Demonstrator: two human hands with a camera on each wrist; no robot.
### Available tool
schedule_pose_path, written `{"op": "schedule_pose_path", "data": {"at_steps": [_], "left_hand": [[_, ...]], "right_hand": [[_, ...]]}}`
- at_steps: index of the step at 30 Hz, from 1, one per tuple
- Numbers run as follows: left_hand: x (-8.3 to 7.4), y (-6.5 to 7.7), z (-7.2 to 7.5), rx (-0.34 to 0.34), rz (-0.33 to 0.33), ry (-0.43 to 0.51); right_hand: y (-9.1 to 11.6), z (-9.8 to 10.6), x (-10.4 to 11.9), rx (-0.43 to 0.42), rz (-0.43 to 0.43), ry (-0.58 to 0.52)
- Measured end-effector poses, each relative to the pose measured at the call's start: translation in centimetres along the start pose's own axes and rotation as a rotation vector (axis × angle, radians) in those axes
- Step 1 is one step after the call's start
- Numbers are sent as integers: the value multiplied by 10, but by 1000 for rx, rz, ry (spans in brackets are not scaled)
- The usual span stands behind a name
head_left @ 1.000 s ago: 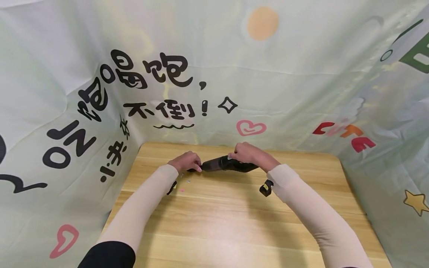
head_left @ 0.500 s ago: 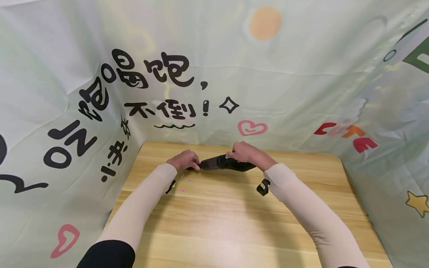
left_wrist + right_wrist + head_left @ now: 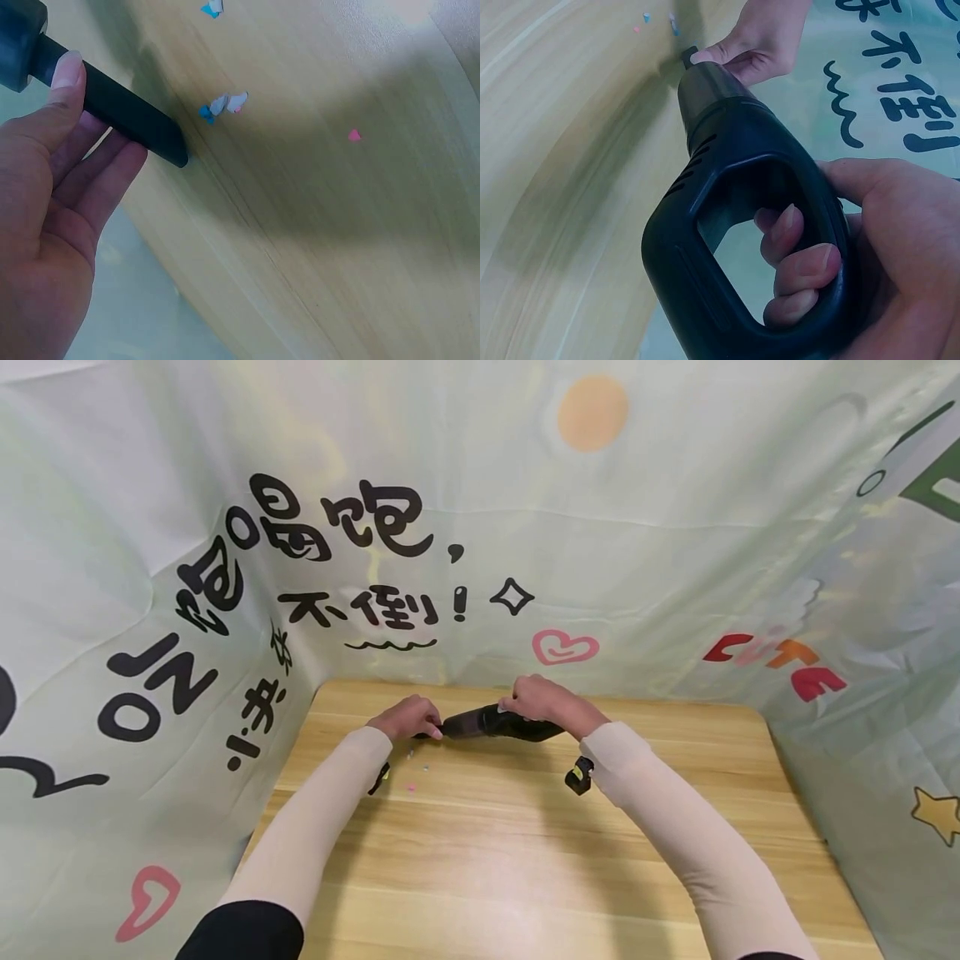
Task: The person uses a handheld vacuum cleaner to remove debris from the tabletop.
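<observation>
A black handheld vacuum cleaner point(image 3: 521, 725) with a translucent dust cup lies slanted across the far part of the table. My right hand point(image 3: 907, 240) grips its loop handle, fingers curled through the opening. At the other end, my left hand point(image 3: 45, 195) holds the narrow black nozzle point(image 3: 124, 109) between thumb and fingers. The nozzle's slanted tip is close over the wood. Beside it lie blue and whitish paper scraps point(image 3: 219, 104), and a pink scrap point(image 3: 354, 135) sits farther off. In the head view the left hand hides much of the nozzle.
The wooden table point(image 3: 480, 835) is bordered by a pale printed cloth point(image 3: 660, 552) at the back and both sides. Its back edge runs just beyond the hands. A small black wrist camera point(image 3: 579, 775) hangs below the right wrist.
Both hands and the vacuum cleaner have shifted slightly left along the table. The grip of each hand looks the same, and the scraps stay in place.
</observation>
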State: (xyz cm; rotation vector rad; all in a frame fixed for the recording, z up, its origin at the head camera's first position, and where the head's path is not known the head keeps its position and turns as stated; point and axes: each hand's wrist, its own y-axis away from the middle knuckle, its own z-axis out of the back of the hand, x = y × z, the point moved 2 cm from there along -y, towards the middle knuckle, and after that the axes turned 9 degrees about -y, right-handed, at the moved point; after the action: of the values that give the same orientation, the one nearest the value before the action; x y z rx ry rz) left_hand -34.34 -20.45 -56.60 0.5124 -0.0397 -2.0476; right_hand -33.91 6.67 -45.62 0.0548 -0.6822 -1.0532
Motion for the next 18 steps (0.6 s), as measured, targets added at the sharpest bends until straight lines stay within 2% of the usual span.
{"op": "schedule_pose_path", "data": {"at_steps": [8,18], "left_hand": [[6,1,0,-14,9,19],[2,6,1,-26,-9,42]], "right_hand": [[-7,5,6,37,-20,14],[-12,19,16,94,-24,42]]}}
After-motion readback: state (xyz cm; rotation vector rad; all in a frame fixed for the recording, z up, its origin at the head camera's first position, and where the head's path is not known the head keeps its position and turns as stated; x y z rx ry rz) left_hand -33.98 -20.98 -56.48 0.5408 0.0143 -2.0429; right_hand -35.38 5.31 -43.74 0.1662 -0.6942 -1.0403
